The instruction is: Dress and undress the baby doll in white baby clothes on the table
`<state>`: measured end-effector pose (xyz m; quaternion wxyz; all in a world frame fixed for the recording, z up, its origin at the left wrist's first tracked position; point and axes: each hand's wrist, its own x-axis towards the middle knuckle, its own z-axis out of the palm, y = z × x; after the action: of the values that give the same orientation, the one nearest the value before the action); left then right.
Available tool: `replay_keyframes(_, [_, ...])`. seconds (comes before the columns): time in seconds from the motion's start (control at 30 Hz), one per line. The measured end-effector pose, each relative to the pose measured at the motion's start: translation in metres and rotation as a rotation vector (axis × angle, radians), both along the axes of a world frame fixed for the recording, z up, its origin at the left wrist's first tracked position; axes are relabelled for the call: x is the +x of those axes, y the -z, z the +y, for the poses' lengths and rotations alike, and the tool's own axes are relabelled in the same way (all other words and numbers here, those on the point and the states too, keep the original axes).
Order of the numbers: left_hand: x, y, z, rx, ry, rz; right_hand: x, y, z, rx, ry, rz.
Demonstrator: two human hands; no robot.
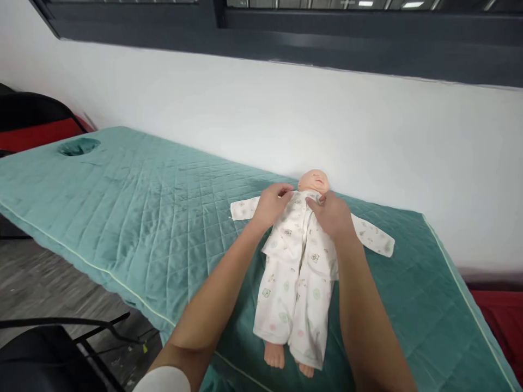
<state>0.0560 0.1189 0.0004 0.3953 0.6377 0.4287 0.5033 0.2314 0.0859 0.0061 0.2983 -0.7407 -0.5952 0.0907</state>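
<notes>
Doll face-up on bed, long axis pointing away; R hand at shirt front, closer to midline than L hand at opp. shoulder; both part-curled, can't tell if gripping.

Left hand at shoulder of shirt, right hand by collar. Doll face-up, head just beyond both; trousers nearer, green bed underneath.

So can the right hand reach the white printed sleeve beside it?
Likely yes: the right hand is near the neck of the white printed fabric shirt, and that sleeve lies outstretched on the green quilted cover beside it, outer end uncovered.
</notes>
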Motion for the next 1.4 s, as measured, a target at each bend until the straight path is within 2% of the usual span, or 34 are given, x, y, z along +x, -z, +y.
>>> replay_keyframes(0.1, [0.02,0.004,0.024,-0.023,0.125,0.096,0.0,-0.002,0.007,-0.045,-0.005,-0.004])
replay_keyframes(0.17, [0.027,0.001,0.03,-0.018,0.187,0.163,0.003,-0.001,0.009,-0.009,-0.014,0.041])
replay_keyframes(0.33, [0.032,-0.014,0.034,-0.003,0.209,0.368,0.014,0.005,0.012,0.083,-0.029,0.238])
replay_keyframes(0.4, [0.038,-0.016,0.036,-0.007,0.186,0.3,0.018,0.01,0.013,0.084,-0.035,0.432])
replay_keyframes(0.5, [0.051,-0.012,0.038,-0.003,0.11,0.143,0.019,0.015,0.014,0.126,-0.069,0.768])
replay_keyframes(0.6, [0.06,-0.002,0.036,-0.012,0.09,0.079,0.016,0.017,0.015,0.207,-0.105,0.886])
replay_keyframes(0.73, [0.059,0.008,0.033,-0.031,0.099,0.018,0.013,0.02,0.016,0.27,-0.113,0.917])
replay_keyframes(0.87, [0.055,0.012,0.033,-0.05,0.122,-0.032,0.013,0.025,0.018,0.311,-0.145,0.901])
replay_keyframes(1.03, [0.053,0.016,0.033,-0.103,0.141,-0.124,0.013,0.025,0.017,0.279,-0.12,0.726])
replay_keyframes(1.2, [0.049,0.02,0.034,-0.202,0.209,-0.28,0.011,0.019,0.015,0.242,-0.139,0.672])
replay_keyframes(1.4, [0.044,0.015,0.031,-0.156,0.248,-0.137,0.01,0.016,0.014,0.201,-0.181,0.642])
